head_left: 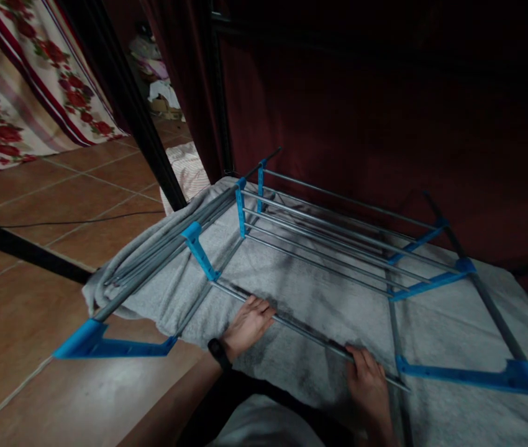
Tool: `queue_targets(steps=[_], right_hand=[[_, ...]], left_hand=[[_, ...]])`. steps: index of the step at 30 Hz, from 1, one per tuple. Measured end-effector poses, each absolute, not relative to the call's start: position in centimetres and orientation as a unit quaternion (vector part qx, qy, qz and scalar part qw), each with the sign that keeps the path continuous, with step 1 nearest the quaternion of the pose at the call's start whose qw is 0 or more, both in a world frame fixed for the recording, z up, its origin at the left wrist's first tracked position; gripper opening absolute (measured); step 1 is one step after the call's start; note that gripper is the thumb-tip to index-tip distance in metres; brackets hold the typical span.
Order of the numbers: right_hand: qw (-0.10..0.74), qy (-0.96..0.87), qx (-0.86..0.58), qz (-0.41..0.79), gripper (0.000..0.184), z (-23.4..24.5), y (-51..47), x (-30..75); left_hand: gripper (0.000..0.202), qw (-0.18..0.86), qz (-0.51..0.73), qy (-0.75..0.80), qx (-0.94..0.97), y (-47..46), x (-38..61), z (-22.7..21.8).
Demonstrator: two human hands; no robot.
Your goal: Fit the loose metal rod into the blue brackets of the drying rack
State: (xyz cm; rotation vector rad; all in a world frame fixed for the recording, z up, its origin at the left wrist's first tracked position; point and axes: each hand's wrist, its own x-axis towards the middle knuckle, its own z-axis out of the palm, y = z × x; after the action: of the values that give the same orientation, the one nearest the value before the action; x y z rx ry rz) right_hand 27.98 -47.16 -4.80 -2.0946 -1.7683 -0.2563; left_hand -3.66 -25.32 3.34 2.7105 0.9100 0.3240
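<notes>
Over on my far left the flowered curtain [72, 93] hangs above the tiled floor [77, 192], well apart from my work. Nearer, the left blue bracket [128, 349] of the metal rack [352, 231] juts past the edge of the grey blanket [445, 332] and over the floor, I think because the frame is longer than the room I have on this side. The rack itself rests on the blanket in front of me, which probably gives it a soft, level bed and spares its tubes. Next comes a second blue bracket [201, 254], where the left end of the loose-looking rod [310, 335] meets its lower tip. My left hand [250, 324], a black band [218, 354] on its wrist, is clamped on the rod nearer that end, fingers curled over the top; my thumb is hidden. Further right, my right hand [369, 379] is clamped on the same rod, likely set apart from the left so that the bar cannot swivel. Past it, the rod's bare end lies just beside the near right bracket [469, 375]; I cannot tell whether they touch. Behind, the other crossbars already span between brackets, which seems to hold the sides apart.
</notes>
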Motion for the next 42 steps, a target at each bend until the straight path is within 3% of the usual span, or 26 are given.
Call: queue_targets(steps=[42], right_hand=[[0.232,-0.639,-0.731,-0.065,0.029,-3.4,-45.3,28.6]], left_hand=[[0.029,0.156,0.123,0.311,0.929,-23.6,-3.2,2.0]])
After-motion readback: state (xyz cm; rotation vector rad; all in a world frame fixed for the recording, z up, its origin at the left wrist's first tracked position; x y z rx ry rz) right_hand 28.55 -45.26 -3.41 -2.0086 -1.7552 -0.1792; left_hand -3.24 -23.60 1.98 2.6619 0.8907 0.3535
